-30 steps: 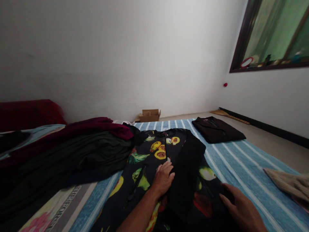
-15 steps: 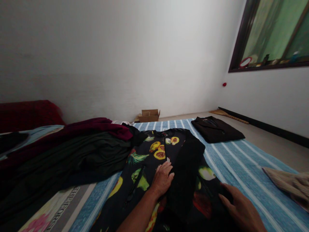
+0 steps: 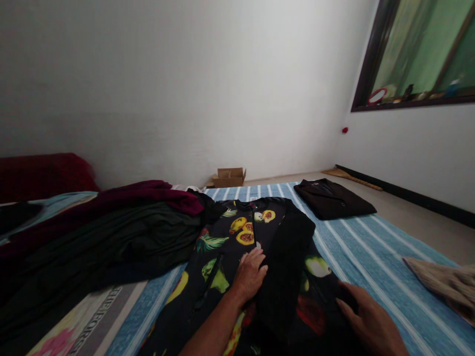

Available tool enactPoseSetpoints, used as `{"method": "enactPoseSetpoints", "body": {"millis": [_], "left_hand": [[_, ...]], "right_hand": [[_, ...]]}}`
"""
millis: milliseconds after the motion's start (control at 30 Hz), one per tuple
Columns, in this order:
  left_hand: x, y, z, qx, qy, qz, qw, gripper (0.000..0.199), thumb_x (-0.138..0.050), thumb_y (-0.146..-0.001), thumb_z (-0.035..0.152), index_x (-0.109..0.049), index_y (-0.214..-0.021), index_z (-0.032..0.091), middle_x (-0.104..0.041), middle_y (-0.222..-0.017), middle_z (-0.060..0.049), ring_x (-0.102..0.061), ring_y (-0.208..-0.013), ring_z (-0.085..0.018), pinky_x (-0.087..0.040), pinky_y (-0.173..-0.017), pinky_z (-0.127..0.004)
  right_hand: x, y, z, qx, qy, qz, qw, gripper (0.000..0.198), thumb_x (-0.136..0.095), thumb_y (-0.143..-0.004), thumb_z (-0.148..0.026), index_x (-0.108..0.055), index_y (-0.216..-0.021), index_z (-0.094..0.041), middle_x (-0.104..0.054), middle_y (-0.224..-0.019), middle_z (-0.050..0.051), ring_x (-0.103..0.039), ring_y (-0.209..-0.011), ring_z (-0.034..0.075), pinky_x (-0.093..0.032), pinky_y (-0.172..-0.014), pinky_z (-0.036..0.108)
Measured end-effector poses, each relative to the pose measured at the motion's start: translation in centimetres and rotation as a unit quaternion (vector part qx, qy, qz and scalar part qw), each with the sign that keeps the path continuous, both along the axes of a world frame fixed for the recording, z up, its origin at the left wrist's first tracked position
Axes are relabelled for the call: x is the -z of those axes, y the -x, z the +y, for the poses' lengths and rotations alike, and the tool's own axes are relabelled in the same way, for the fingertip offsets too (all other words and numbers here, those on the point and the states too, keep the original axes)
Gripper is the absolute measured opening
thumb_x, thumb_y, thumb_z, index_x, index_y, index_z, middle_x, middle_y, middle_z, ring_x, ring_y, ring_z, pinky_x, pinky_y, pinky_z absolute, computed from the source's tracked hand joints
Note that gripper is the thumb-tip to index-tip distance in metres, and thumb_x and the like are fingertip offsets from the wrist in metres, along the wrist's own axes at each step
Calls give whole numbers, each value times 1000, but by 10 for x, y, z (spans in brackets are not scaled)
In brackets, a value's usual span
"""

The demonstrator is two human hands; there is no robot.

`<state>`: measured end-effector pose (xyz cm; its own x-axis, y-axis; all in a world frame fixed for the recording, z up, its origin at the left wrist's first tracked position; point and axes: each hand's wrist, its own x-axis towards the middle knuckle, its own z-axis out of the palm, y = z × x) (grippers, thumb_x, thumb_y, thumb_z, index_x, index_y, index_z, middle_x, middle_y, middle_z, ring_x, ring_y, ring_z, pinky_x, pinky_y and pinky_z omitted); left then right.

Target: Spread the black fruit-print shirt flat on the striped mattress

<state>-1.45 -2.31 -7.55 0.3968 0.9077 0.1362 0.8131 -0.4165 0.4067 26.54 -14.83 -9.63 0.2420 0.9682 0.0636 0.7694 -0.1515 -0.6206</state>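
Observation:
A black zip jacket (image 3: 213, 252) printed with papayas and leaves lies front side up, its collar away from me. One plain black sleeve (image 3: 285, 257) is folded in across its front. My left hand (image 3: 250, 277) rests on the jacket's middle by the zip, palm down, fingertips at the inner edge of that sleeve. At the jacket's right side, my right hand (image 3: 374, 319) has thumb and forefinger around the dark cloth at its edge; the other fingers are hidden.
A blue striped sheet (image 3: 371, 247) lies beneath. A folded dark brown garment (image 3: 334, 198) is at the far right, a beige cloth (image 3: 445, 287) at the right edge. Dark green and maroon clothes (image 3: 148, 237) are heaped at left. A cardboard box (image 3: 230, 177) stands by the wall.

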Motion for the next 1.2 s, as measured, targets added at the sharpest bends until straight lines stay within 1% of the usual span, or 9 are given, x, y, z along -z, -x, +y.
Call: {"method": "enactPoseSetpoints", "body": {"millis": [100, 267, 500, 767, 900, 1000, 1200], "left_hand": [[-1, 0, 0, 1, -2, 0, 1000, 34, -49, -82, 23, -58, -115, 19, -51, -133, -9, -39, -128, -22, -27, -106, -46], [-4, -1, -1, 0, 2, -3, 1000, 35, -49, -82, 23, -59, -115, 19, -51, -133, -9, -39, -127, -22, -27, -105, -47], [0, 0, 0, -2, -3, -12, 1000, 35, -49, -81, 23, -59, -114, 20, -52, -132, -8, -40, -127, -22, -27, -106, -47], [-3, 0, -2, -1, 1, -14, 1000, 34, -48, -82, 23, -59, -114, 19, -51, -133, -9, -39, -128, -22, -27, -106, -47], [-2, 0, -2, -3, 1, -16, 1000, 33, -48, -81, 23, -59, -112, 20, -52, -131, -9, -40, -127, -23, -27, -106, -47], [-1, 1, -2, 1, -6, -18, 1000, 34, -49, -81, 23, -59, -113, 21, -53, -131, -8, -40, -127, -23, -27, -106, -47], [-1, 1, -3, 0, -3, -23, 1000, 34, -49, -81, 23, -60, -113, 21, -52, -132, -8, -40, -127, -22, -27, -106, -46]], "right_hand": [[1, 0, 0, -1, 2, -5, 1000, 48, -41, -80, -42, -52, -118, -14, -59, -119, 12, -56, -109, 25, -42, -93, 36], [4, 0, 0, 2, -15, -3, 1000, 43, -44, -80, -41, -54, -115, -18, -62, -115, 10, -58, -105, 24, -44, -89, 35], [6, 0, 0, 10, -41, -13, 999, 41, -47, -78, -41, -57, -112, -20, -64, -112, 8, -61, -100, 24, -47, -86, 34], [7, -1, 1, 4, -28, -20, 999, 44, -44, -79, -41, -56, -114, -16, -62, -116, 11, -59, -105, 26, -45, -90, 37], [5, -1, 2, 2, -33, -5, 999, 43, -45, -77, -41, -57, -111, -18, -63, -114, 10, -59, -104, 25, -45, -91, 36], [5, 0, 2, 4, -30, -3, 1000, 44, -45, -76, -42, -58, -110, -18, -63, -114, 10, -59, -103, 26, -45, -91, 38], [5, -2, 1, -3, 5, -19, 1000, 52, -39, -77, -46, -55, -115, -13, -58, -121, 14, -56, -110, 26, -42, -95, 38]]}}
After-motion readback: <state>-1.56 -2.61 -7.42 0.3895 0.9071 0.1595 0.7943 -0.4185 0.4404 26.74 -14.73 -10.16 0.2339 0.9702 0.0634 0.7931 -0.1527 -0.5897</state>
